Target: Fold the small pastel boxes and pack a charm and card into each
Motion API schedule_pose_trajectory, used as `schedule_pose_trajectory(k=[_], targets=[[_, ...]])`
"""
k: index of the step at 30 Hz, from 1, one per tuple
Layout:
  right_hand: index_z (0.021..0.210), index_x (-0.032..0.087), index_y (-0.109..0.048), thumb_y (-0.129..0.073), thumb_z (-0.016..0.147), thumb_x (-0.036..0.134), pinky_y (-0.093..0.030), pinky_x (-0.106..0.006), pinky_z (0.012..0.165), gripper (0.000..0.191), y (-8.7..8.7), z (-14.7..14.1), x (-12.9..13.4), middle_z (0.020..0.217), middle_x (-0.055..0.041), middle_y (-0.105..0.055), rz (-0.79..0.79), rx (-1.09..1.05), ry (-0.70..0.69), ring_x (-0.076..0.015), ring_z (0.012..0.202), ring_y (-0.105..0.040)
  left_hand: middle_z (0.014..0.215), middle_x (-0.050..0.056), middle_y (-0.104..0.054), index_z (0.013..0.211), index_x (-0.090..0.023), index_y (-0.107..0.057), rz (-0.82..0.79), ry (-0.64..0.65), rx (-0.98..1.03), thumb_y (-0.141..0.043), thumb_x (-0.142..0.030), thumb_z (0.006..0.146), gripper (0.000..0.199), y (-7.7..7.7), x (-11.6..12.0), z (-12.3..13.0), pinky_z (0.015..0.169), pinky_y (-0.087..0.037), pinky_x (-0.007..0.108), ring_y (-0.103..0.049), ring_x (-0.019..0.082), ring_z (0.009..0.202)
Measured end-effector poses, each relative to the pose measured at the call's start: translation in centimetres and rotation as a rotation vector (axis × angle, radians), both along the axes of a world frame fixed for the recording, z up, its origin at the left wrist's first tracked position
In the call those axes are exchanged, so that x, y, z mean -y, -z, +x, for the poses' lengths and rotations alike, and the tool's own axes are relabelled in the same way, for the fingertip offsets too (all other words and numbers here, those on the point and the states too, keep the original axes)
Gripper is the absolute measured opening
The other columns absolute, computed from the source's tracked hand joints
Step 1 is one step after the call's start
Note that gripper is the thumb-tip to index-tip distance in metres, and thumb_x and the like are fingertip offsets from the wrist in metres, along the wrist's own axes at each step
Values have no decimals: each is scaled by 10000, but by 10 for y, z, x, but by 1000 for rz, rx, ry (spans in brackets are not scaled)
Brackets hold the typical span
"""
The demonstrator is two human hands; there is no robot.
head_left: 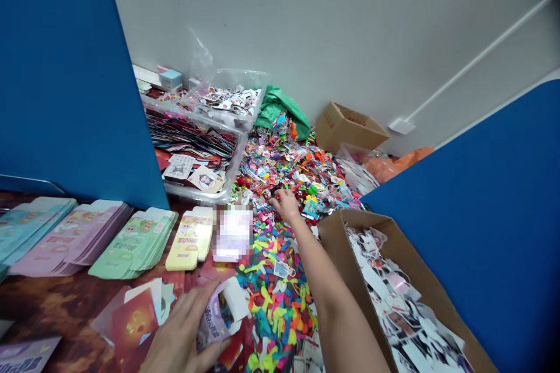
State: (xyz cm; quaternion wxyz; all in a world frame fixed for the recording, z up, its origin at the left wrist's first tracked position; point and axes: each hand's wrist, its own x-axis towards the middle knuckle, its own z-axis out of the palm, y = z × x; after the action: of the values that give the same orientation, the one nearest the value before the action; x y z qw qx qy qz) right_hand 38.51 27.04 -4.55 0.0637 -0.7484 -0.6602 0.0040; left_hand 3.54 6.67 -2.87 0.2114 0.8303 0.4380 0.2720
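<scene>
Head view: printed card packet (pixel 221 313) is clamped in left hand (pixel 181 335); light, fairly stiff, best taken by its edges. Right hand (pixel 286 205) is held open above colourful paper scraps (pixel 275 280).

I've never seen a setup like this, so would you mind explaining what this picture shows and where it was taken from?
There is no machine here: these are a person's own bare hands, seen from one camera worn on the head, looking forward and down. The left hand holds a folded printed card packet. The right hand reaches out over a heap of small colourful pieces. On the reddish-brown tabletop lie stacks of pink card packets, green card packets and yellow card packets. Beside the right arm stands a cardboard box full of printed cut-outs, and a clear plastic bin sits further back.
</scene>
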Motion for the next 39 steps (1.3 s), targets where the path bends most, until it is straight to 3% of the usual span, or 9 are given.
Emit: schedule_pose_trajectory(k=[4, 8, 16, 20, 25, 30, 34, 36, 39], targets=[[1125, 194, -641, -544, 960, 279, -464, -333, 898, 208, 8, -13, -9, 1120, -100, -623, -55, 23, -94, -207, 1034, -580, 1299, 57, -627, 1478, -321, -293, 15, -10, 26, -711, -334, 762, 830, -3, 1, 3, 859, -579, 328, -655, 251, 1100], [1180, 177, -591, -582, 955, 346, -540, -393, 845, 282, 10, -18, -17, 1180, -71, -609, -93, 25, -137, -194, 985, -623, 1278, 49, -637, 1477, -329, -296, 19, -42, 47, -723, -301, 732, 859, -6, 3, 5, 866, -575, 333, -654, 256, 1094], [966, 157, -706, -562, 885, 107, -478, -247, 815, 173, -8, -20, -1, 1029, -85, -616, 6, -32, -163, -150, 877, -601, 1274, 68, -630, 1454, -311, -332, -15, -67, 79, -717, -307, 746, 805, -8, 6, 2, 885, -566, 344, -643, 257, 1107], [925, 190, -719, -557, 879, 126, -454, -234, 851, 180, -24, -15, 13, 1046, -68, -611, 55, -72, -205, -154, 921, -593, 1308, 101, -610, 1439, -259, -370, -130, -114, 106, -694, -371, 776, 746, -9, -1, 1, 925, -549, 379, -629, 270, 1141], [1036, 186, -711, -514, 891, 131, -452, -264, 859, 250, -33, -13, 12, 1078, -92, -605, 70, -57, -104, -177, 935, -595, 1324, 117, -599, 1434, -241, -392, -204, -125, 121, -711, -389, 750, 769, -7, 2, 3, 953, -535, 422, -613, 295, 1167], [1082, 230, -701, -490, 945, 238, -449, -272, 852, 252, -19, -31, 0, 1100, -86, -609, 4, -6, 9, -174, 937, -604, 1296, 117, -618, 1424, -257, -409, -190, -139, 136, -711, -393, 751, 751, 2, 11, -1, 926, -551, 420, -628, 301, 1147], [1102, 202, -689, -490, 941, 245, -447, -373, 853, 260, -13, -34, -2, 1136, -161, -594, -38, 70, 127, -262, 1047, -573, 1313, 120, -610, 1426, -271, -403, -162, -164, 142, -714, -395, 754, 751, 10, 9, -8, 924, -552, 412, -632, 299, 1146], [1087, 192, -693, -507, 933, 247, -437, -389, 872, 248, -12, -31, -5, 1185, -182, -581, -46, 94, 134, -291, 1121, -531, 1306, 118, -616, 1432, -272, -389, -152, -157, 143, -716, -380, 756, 758, 11, 8, -10, 913, -558, 402, -639, 294, 1136], [1127, 214, -676, -498, 945, 261, -434, -348, 873, 259, -11, -31, -15, 1161, -156, -621, -62, 93, 90, -264, 1100, -542, 1298, 102, -626, 1442, -283, -362, -155, -128, 141, -718, -333, 755, 775, 9, 6, -8, 908, -562, 387, -644, 280, 1130]])
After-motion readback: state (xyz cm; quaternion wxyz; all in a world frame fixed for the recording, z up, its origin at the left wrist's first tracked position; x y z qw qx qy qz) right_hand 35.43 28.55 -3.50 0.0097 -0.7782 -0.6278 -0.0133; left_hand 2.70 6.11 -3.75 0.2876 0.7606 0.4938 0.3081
